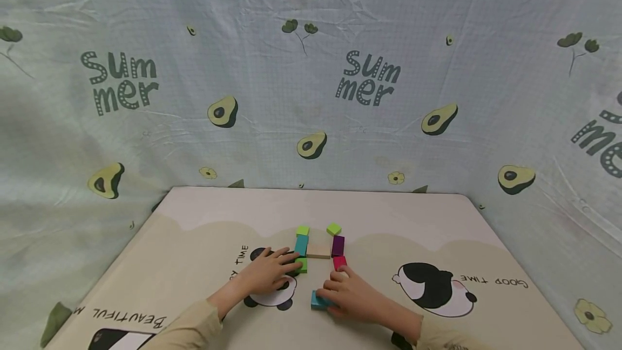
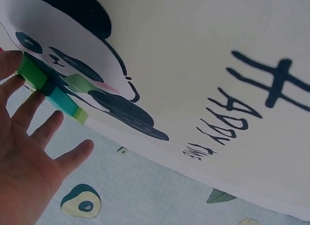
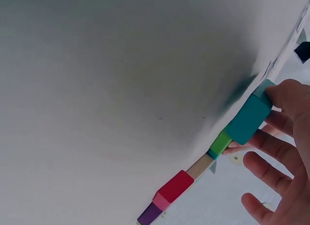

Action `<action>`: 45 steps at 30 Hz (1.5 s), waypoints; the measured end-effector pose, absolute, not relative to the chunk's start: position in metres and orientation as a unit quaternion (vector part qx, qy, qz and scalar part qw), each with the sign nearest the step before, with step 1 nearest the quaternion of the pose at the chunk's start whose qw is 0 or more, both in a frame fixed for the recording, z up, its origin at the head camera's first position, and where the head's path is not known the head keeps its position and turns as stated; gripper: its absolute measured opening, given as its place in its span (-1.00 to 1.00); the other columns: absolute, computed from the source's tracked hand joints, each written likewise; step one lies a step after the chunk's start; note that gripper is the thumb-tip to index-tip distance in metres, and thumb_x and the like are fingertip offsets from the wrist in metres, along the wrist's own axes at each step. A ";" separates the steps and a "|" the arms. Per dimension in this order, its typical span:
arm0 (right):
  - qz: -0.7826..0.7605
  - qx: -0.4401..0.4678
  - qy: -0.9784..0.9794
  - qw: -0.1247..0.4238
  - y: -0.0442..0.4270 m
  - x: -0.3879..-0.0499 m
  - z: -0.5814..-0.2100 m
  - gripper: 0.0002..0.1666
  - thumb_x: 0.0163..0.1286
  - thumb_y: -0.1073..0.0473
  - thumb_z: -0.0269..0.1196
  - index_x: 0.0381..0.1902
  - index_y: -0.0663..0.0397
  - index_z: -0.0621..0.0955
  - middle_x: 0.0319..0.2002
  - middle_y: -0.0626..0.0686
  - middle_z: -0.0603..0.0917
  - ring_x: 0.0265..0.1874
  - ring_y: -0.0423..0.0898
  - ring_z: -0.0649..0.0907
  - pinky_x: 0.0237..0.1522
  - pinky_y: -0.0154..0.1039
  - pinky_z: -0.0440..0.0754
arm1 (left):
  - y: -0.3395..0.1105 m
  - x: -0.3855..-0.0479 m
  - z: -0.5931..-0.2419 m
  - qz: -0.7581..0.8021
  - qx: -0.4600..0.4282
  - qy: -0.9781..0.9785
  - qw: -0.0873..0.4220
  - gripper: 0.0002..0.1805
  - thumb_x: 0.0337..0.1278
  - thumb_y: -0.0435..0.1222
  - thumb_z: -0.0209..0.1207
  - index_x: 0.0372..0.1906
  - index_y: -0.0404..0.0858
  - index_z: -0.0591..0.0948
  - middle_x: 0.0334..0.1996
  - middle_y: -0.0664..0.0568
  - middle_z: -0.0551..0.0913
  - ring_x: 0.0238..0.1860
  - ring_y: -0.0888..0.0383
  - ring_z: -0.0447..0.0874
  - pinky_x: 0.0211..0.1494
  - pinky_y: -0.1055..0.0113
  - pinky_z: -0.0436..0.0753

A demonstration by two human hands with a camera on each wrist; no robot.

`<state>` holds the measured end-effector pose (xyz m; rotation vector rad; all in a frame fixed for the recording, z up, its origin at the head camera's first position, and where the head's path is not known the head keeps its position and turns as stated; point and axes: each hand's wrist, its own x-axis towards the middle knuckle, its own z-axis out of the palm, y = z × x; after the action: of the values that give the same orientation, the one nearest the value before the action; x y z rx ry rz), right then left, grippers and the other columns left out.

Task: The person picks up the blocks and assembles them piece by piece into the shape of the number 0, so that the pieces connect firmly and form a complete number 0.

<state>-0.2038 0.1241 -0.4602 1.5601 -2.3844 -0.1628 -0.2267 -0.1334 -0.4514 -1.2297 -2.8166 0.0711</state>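
Note:
In the head view my right hand [image 1: 357,295] pinches a teal-blue block [image 1: 318,301] at the near end of the block layout. The right wrist view shows the thumb on one end of this blue block [image 3: 252,116], other fingers spread. My left hand [image 1: 269,273] lies with fingers spread, fingertips touching a green block [image 1: 303,267]. Beyond it run a teal block [image 1: 301,244] and a lime cube [image 1: 303,230]. A beige block [image 1: 318,251] bridges across to a purple block [image 1: 338,246]. A red block [image 1: 339,262] sits just past my right fingers.
Another lime cube [image 1: 333,229], turned at an angle, stands behind the purple block. The table [image 1: 389,220] has printed pandas, a dog and lettering. A patterned curtain [image 1: 272,80] with avocados hangs behind and along the sides.

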 end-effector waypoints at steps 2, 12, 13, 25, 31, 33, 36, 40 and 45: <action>-0.058 0.545 -0.824 0.144 0.124 -0.202 -0.461 -0.61 0.18 -0.10 0.18 -0.03 -0.23 0.46 -0.28 -0.24 0.57 -0.29 -0.27 0.39 -0.07 -0.25 0.39 | -0.134 -0.227 -0.452 0.024 -0.401 -0.915 0.033 -0.54 0.21 -0.07 -0.05 0.22 -0.01 0.36 0.25 0.06 0.33 0.28 -0.02 0.24 0.10 -0.11 0.37; -0.061 0.550 -0.821 0.138 0.125 -0.198 -0.465 -0.61 0.18 -0.12 0.18 -0.04 -0.24 0.45 -0.29 -0.25 0.55 -0.31 -0.28 0.35 -0.05 -0.21 0.36 | -0.134 -0.227 -0.453 0.027 -0.400 -0.915 0.031 -0.54 0.22 -0.07 -0.05 0.23 0.00 0.35 0.26 0.06 0.33 0.28 -0.01 0.25 0.11 -0.09 0.37; -0.060 0.549 -0.822 0.136 0.125 -0.197 -0.465 -0.61 0.18 -0.12 0.18 -0.04 -0.24 0.45 -0.29 -0.25 0.55 -0.31 -0.28 0.35 -0.04 -0.21 0.36 | -0.134 -0.227 -0.453 0.026 -0.400 -0.916 0.031 -0.54 0.22 -0.08 -0.05 0.23 0.00 0.35 0.26 0.06 0.33 0.28 -0.01 0.25 0.11 -0.10 0.37; -0.060 0.539 -0.832 0.113 0.124 -0.196 -0.464 -0.59 0.19 -0.12 0.17 0.00 -0.27 0.43 -0.23 -0.23 0.56 -0.27 -0.28 0.40 -0.05 -0.17 0.44 | -0.136 -0.228 -0.452 0.013 -0.400 -0.916 0.024 -0.54 0.22 -0.08 -0.05 0.23 0.00 0.35 0.27 0.06 0.32 0.28 -0.02 0.24 0.12 -0.11 0.35; -0.053 0.534 -0.837 0.110 0.126 -0.195 -0.461 -0.60 0.20 -0.13 0.16 -0.01 -0.28 0.44 -0.23 -0.23 0.53 -0.26 -0.28 0.40 -0.06 -0.19 0.43 | -0.135 -0.227 -0.453 0.014 -0.400 -0.916 0.024 -0.54 0.22 -0.08 -0.05 0.23 0.00 0.34 0.27 0.06 0.32 0.28 -0.01 0.24 0.12 -0.11 0.36; -0.047 0.533 -0.838 0.108 0.127 -0.194 -0.460 -0.61 0.21 -0.13 0.15 0.00 -0.29 0.44 -0.23 -0.22 0.52 -0.25 -0.28 0.39 -0.07 -0.20 0.42 | -0.135 -0.227 -0.453 0.012 -0.401 -0.916 0.026 -0.54 0.22 -0.08 -0.05 0.23 -0.01 0.35 0.26 0.06 0.32 0.28 -0.02 0.24 0.12 -0.12 0.36; -0.042 0.530 -0.840 0.108 0.129 -0.193 -0.459 -0.61 0.21 -0.12 0.14 0.01 -0.30 0.44 -0.22 -0.22 0.52 -0.24 -0.28 0.39 -0.06 -0.20 0.41 | -0.135 -0.226 -0.453 0.012 -0.401 -0.915 0.032 -0.54 0.21 -0.08 -0.05 0.22 -0.01 0.36 0.25 0.05 0.34 0.28 -0.02 0.25 0.11 -0.12 0.36; -0.042 0.531 -0.838 0.119 0.132 -0.192 -0.457 -0.60 0.19 -0.10 0.18 0.01 -0.32 0.44 -0.23 -0.22 0.53 -0.25 -0.27 0.39 -0.04 -0.19 0.40 | -0.134 -0.227 -0.455 0.017 -0.399 -0.915 0.045 -0.55 0.20 -0.07 -0.04 0.21 -0.01 0.37 0.24 0.05 0.36 0.27 -0.02 0.27 0.10 -0.12 0.37; -0.043 0.545 -0.828 0.127 0.134 -0.192 -0.457 -0.63 0.17 -0.05 0.21 -0.03 -0.34 0.48 -0.26 -0.23 0.54 -0.28 -0.27 0.37 -0.03 -0.20 0.37 | -0.132 -0.228 -0.456 0.024 -0.400 -0.914 0.057 -0.55 0.20 -0.07 -0.03 0.19 -0.01 0.39 0.22 0.04 0.38 0.26 -0.02 0.27 0.09 -0.11 0.38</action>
<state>-0.1920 0.1343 -0.4568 1.5853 -2.4096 -0.1260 -0.2281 -0.1324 -0.4564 -1.2134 -2.7737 0.0726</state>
